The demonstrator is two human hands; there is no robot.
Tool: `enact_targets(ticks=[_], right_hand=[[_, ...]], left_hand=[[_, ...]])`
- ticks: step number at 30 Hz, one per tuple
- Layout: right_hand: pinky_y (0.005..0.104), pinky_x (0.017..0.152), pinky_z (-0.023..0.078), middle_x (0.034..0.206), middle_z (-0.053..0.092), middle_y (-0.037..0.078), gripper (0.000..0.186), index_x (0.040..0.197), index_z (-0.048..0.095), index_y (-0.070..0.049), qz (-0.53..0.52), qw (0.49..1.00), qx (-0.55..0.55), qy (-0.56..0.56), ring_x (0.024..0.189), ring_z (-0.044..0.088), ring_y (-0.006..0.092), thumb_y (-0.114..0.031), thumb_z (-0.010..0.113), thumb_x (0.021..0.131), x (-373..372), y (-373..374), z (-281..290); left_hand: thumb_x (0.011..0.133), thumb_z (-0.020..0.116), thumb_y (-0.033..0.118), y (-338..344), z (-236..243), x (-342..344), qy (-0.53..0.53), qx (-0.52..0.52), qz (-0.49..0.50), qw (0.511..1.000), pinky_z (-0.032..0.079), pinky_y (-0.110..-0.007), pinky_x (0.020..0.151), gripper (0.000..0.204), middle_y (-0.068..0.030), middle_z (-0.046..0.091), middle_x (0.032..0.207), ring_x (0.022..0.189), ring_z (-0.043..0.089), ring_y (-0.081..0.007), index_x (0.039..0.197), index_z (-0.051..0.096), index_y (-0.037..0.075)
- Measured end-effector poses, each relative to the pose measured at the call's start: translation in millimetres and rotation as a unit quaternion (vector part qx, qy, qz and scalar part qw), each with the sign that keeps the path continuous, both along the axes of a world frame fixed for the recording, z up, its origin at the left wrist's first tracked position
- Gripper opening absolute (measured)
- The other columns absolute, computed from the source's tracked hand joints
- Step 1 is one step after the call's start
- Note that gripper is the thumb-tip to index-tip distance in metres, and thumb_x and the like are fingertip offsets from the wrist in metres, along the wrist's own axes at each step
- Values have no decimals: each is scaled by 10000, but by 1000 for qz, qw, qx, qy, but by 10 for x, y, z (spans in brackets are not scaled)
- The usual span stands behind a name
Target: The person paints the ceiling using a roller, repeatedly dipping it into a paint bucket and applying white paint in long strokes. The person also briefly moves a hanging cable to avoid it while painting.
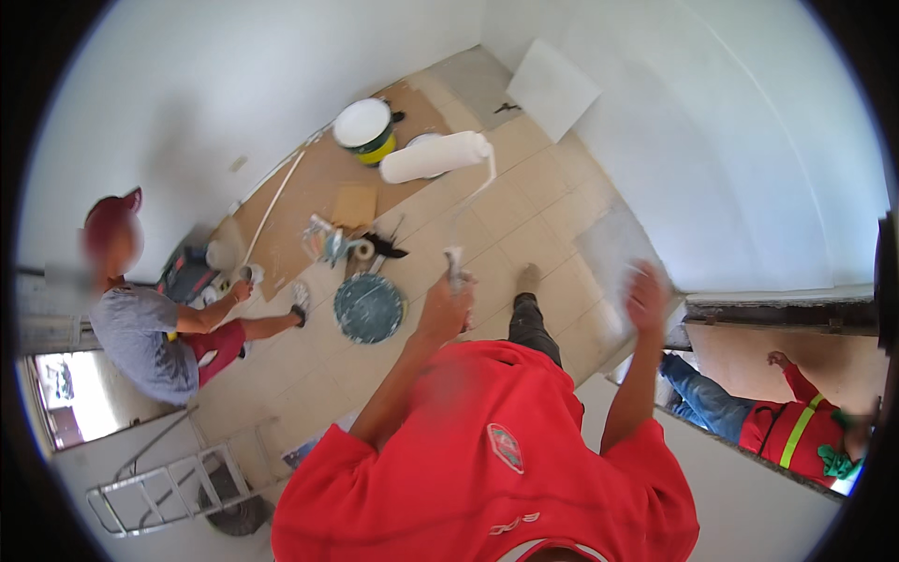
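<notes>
My left hand (pixel 448 307) is wrapped round the handle of a paint roller (pixel 435 157). Its thick white sleeve points up and away from me, above the tiled floor. The bent frame of the roller runs down from the sleeve's right end to the grip. Out to the right, my right hand (pixel 644 295) is raised, apart from the roller, near the right wall. Motion smears its fingers, so I cannot make out whether they hold anything. Left of my left hand stands a round bucket with a paint-smeared dark top (pixel 369 309).
A paint bucket (pixel 362 124) stands on brown floor covering (pixel 314 192) by the left wall. Tape and tools (pixel 363 249) lie nearer. A co-worker (pixel 154 328) bends forward at left; a ladder (pixel 178 487) lies below. Another person (pixel 777 431) is beyond an opening at right. A white panel (pixel 552 89) leans in the far corner.
</notes>
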State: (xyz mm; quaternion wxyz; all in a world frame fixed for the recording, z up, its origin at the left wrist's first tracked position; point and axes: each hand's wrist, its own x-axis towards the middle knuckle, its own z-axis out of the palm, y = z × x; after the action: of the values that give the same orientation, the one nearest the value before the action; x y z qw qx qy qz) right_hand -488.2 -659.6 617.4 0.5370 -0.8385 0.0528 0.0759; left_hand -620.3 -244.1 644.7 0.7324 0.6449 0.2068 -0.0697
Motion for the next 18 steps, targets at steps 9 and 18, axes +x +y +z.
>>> enact_targets(ticks=[9,18], right_hand=[[404,799,541,804,754,134,689,641,665,-11,191,978,-75,38,757,685,249,-437,372,1097,2965,1170,-788],[364,634,563,794,644,79,252,986,606,-14,217,959,96,158,682,636,179,-259,556,1019,5118,2069,-943]], left_hand=[[1056,541,180,-266,-139,1736,-12,-101,141,985,447,-300,429,236,-2,463,664,462,460,-107,1198,551,-8],[1047,522,127,132,-194,3162,36,-105,243,964,452,-292,435,178,2,459,651,475,479,-100,1170,566,5]])
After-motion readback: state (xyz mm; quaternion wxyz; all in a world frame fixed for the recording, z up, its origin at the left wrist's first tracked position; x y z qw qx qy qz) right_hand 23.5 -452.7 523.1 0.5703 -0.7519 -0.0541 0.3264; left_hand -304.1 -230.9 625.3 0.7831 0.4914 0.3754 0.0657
